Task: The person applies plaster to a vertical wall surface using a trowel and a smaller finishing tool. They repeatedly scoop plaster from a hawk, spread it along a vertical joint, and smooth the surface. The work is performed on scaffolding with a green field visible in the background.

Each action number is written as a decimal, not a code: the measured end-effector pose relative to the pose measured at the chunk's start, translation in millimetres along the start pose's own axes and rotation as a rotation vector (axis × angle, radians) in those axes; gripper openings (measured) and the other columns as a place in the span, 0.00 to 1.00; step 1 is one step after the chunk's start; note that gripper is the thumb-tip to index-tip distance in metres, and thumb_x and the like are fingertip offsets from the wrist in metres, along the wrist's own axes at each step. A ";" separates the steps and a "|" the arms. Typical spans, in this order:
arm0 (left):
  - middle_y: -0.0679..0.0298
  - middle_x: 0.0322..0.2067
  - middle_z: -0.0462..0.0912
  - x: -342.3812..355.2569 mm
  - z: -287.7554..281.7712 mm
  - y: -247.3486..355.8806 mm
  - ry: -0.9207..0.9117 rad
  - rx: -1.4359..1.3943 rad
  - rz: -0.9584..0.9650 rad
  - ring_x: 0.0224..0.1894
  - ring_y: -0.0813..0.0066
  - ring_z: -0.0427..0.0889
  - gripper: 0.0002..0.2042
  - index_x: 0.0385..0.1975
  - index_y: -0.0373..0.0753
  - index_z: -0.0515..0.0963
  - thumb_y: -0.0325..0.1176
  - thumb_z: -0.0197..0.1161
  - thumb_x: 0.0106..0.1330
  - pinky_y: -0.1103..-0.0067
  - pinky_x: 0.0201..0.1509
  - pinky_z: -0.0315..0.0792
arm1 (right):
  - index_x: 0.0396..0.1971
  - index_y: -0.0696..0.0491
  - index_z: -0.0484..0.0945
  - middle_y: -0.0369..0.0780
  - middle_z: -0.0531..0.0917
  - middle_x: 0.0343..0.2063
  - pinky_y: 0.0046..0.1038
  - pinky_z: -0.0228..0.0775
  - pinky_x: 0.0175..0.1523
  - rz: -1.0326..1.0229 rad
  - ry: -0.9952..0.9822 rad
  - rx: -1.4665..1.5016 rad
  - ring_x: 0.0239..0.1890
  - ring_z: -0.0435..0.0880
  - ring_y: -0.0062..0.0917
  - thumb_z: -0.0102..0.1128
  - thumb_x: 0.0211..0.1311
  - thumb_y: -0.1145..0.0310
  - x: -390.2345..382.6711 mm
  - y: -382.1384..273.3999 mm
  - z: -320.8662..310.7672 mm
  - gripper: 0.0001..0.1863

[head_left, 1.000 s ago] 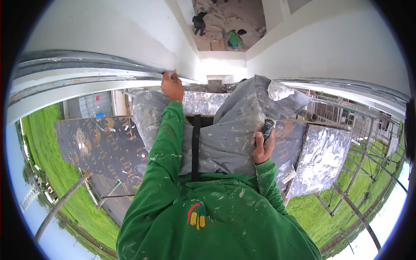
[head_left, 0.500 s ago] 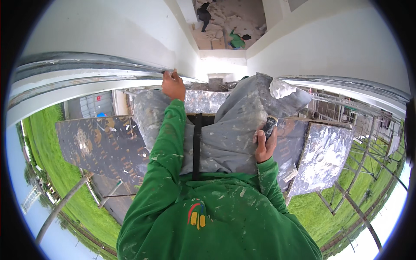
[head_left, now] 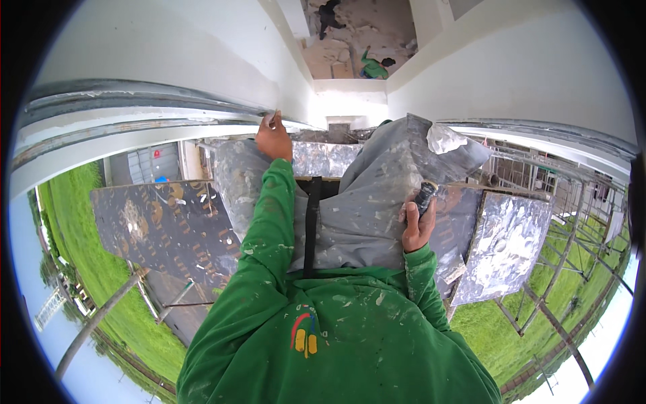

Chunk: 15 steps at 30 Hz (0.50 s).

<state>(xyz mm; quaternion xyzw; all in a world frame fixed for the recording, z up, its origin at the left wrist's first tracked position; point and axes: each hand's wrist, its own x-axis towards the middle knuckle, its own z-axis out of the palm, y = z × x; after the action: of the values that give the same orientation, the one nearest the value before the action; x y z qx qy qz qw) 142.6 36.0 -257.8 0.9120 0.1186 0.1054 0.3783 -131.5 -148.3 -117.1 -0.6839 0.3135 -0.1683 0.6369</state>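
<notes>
Up against the white ledge (head_left: 168, 124) with its grey metal edge, I have my left hand (head_left: 273, 138) raised at full reach, arm straight in a paint-flecked green sleeve (head_left: 266, 222). Its fingers are bunched together at the lip of the ledge, touching it; whether they pinch something small there I cannot tell. My right hand (head_left: 417, 229) sits lower and nearer my chest, curled tight round a short dark handle (head_left: 425, 195) that sticks up out of the fist; what is on the handle's far end is hidden from me. Between the two hands hangs a grey, paint-spattered cloth (head_left: 363, 209), draped over my front, with a black strap (head_left: 311, 225) running down its middle. A lump of white paste (head_left: 444, 140) lies on the upper fold of the cloth, just above the right hand. Beneath and behind the cloth I see dark, stained board panels (head_left: 161, 222) on the left and a silvery sheeted panel (head_left: 508, 246) on the right, resting on metal scaffold poles (head_left: 538, 316). Green grass (head_left: 87, 269) lies far below on both sides. White walls (head_left: 202, 54) rise ahead, and another person in green (head_left: 371, 67) crouches on the rubble-strewn floor at the far end
</notes>
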 end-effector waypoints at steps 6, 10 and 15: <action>0.51 0.27 0.84 -2.1 2.9 -5.0 0.016 -0.243 -0.005 0.30 0.61 0.84 0.10 0.33 0.29 0.82 0.32 0.64 0.60 0.71 0.37 0.75 | 0.49 0.60 0.66 0.35 0.72 0.27 0.17 0.62 0.29 -0.012 0.000 0.042 0.23 0.68 0.15 0.51 0.68 0.65 0.4 5.3 -0.7 0.17; 0.51 0.27 0.84 -2.3 5.7 -10.5 0.027 -0.227 0.030 0.30 0.61 0.84 0.10 0.32 0.29 0.81 0.31 0.63 0.61 0.72 0.37 0.75 | 0.49 0.60 0.66 0.35 0.73 0.27 0.17 0.62 0.29 -0.019 0.004 0.033 0.23 0.68 0.15 0.52 0.68 0.64 0.9 5.2 -0.6 0.17; 0.52 0.27 0.84 -3.5 5.1 -8.8 0.032 -0.181 0.033 0.31 0.61 0.84 0.09 0.32 0.32 0.82 0.32 0.62 0.61 0.71 0.37 0.74 | 0.50 0.60 0.66 0.35 0.73 0.27 0.17 0.61 0.29 -0.030 0.002 0.013 0.23 0.68 0.15 0.52 0.68 0.64 0.9 7.4 -2.2 0.17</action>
<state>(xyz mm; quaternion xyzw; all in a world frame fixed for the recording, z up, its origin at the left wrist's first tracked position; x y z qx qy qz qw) 139.5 37.6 -268.1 0.8740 0.0995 0.1365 0.4556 -133.8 -150.5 -124.2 -0.6842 0.3026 -0.1805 0.6386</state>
